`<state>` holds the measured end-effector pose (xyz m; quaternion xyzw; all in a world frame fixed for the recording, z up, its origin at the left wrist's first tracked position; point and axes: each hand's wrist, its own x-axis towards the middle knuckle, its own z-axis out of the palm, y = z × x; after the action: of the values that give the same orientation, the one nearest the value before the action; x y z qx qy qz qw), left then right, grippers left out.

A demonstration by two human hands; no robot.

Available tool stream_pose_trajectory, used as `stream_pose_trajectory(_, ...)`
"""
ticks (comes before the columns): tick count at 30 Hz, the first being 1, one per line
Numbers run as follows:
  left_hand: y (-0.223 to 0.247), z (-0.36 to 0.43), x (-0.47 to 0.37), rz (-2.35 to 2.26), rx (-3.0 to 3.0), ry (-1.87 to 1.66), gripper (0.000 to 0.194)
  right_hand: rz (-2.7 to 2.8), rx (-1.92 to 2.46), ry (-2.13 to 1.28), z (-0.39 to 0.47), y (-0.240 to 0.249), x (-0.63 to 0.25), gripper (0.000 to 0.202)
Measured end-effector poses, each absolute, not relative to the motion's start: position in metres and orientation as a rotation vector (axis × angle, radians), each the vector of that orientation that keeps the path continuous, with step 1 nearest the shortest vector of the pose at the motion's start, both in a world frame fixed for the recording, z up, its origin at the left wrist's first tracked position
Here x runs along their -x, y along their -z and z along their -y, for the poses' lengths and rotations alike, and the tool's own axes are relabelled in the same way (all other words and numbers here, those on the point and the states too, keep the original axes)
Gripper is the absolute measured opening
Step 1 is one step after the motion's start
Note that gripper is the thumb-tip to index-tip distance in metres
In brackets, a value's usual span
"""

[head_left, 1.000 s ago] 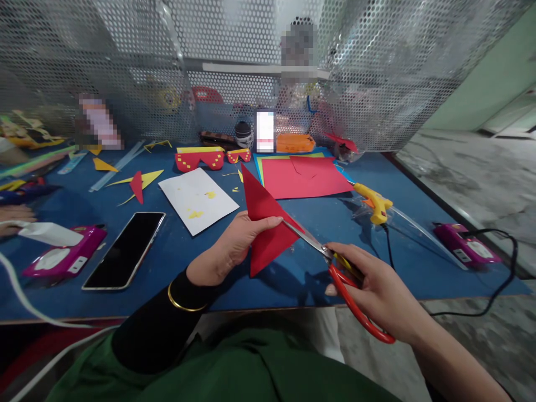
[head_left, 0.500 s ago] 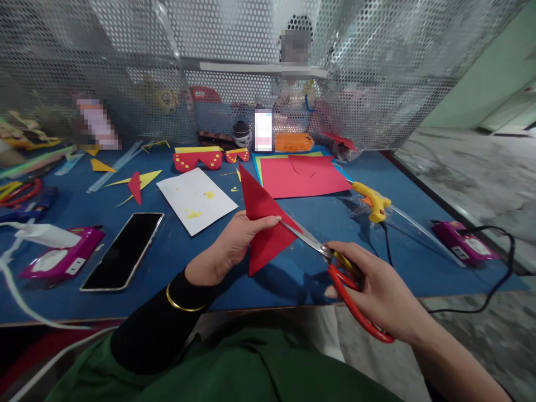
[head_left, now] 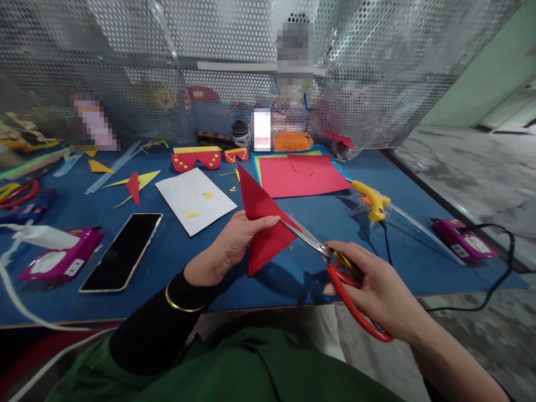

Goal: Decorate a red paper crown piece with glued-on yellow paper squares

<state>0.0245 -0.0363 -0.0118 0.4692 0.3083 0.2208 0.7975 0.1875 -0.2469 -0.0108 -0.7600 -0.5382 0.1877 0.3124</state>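
Note:
My left hand (head_left: 240, 237) pinches a folded piece of red paper (head_left: 268, 245), thumb on top, fingers hidden behind it. The paper is held up above the table, with one long point rising away from me. My right hand (head_left: 371, 287) grips scissors (head_left: 345, 296) with red and yellow handles. Their parted silver blades reach to the paper's right side, one blade lying across its face with its tip close to my left thumb. Beyond the paper lies a stack of coloured sheets (head_left: 310, 181), red on top. A white card (head_left: 195, 204) with yellow scraps lies left of it.
A black phone (head_left: 123, 251) and a purple power socket (head_left: 62, 254) lie at left. To the right are a yellow glue gun (head_left: 372, 201) and another purple socket (head_left: 464, 240) with a black cord. Red paper masks (head_left: 196, 160) stand before the perforated metal screen (head_left: 234, 44).
The whole view has shifted very slightly. My hands, the red paper and the scissors keep practically the same position, and no further cut is visible.

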Motion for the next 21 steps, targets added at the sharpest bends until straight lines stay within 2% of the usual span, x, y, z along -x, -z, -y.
stream_pose_trajectory(10, 0.0108, 0.0370, -0.0249, -0.663, -0.977, -0.463, 0.017, 1.345, 1.952, -0.621, 0.2484, 0.0117, -0.1876, 0.048)
stream_pose_trajectory(21, 0.0145, 0.0370, -0.0266, -0.658, -0.875, -0.401, 0.018, 1.360, 1.929, -0.601, 0.2466, 0.0108, -0.1879, 0.047)
